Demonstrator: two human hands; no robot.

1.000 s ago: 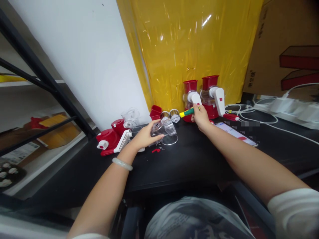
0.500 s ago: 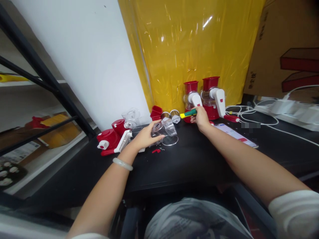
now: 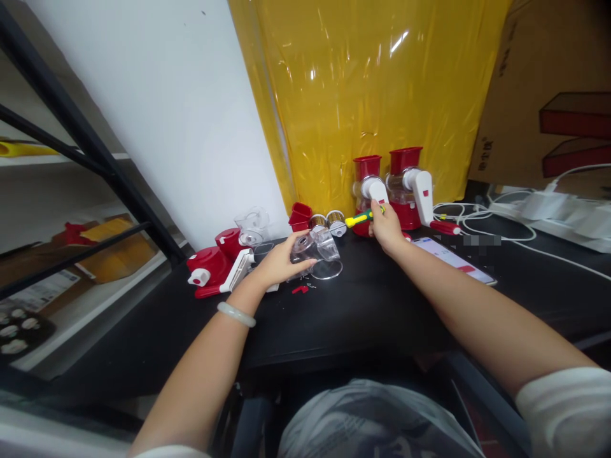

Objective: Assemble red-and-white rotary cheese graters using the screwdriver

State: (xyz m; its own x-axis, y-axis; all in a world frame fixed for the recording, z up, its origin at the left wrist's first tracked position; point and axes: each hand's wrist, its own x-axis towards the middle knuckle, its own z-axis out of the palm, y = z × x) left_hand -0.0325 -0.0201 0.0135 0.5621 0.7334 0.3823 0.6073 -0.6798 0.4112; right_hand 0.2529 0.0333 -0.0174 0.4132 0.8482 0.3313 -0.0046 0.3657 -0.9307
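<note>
My left hand (image 3: 282, 259) is closed around a clear plastic housing (image 3: 325, 245), which lies on its side on the black table. In my right hand (image 3: 386, 228) is a screwdriver with a green and yellow handle (image 3: 359, 219), its thin shaft pointing left past the housing. Behind the housing are two drum graters (image 3: 336, 222) and a red hopper (image 3: 300, 217). A small red piece (image 3: 300, 289) and tiny metal bits, perhaps screws, lie in front of my left hand.
Two assembled red and white rotary graters (image 3: 408, 191) stand behind my right hand. Red bases (image 3: 209, 267) with a white crank (image 3: 237, 270) lie at left. A phone (image 3: 449, 259), white cables (image 3: 508, 232) and a power strip (image 3: 548, 213) occupy the right side.
The screwdriver's handle has turned in my right hand and more of my fingers wrap over it. My left hand keeps its hold on the clear housing.
</note>
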